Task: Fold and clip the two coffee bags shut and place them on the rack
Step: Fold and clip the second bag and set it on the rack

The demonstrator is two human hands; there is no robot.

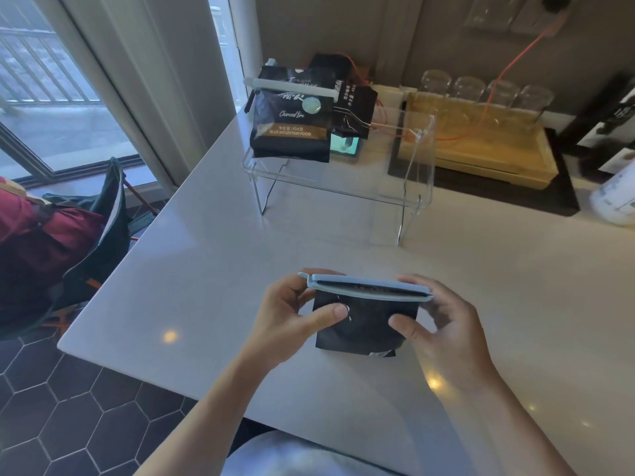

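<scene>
Both hands on the second coffee bag (360, 324), held just above the white worktop (192, 269) at 6 o'clock of the view. Left hand (292, 310) grip closed on the bag's left edge: thumb flat on the near face, fingers curled behind. Right hand (443, 321) grip closed on the right edge, thumb on the near face, fingers wrapped round the back. Blue clip (369, 289) sits across the bag's folded top, running 9 to 3 o'clock, hinge tab poking out past the left hand. Can't tell if the clip is fully latched.

First coffee bag (292, 121) is on the clear acrylic rack (343, 187) at 12 o'clock, standing at the rack's left end, pale green clip (292, 89) across its top. Another dark pouch (354, 108) just beside it at its 3 o'clock. Rack is well apart from the hands. Wooden tray (481, 146) with upturned glasses (484, 92) at 2 o'clock.
</scene>
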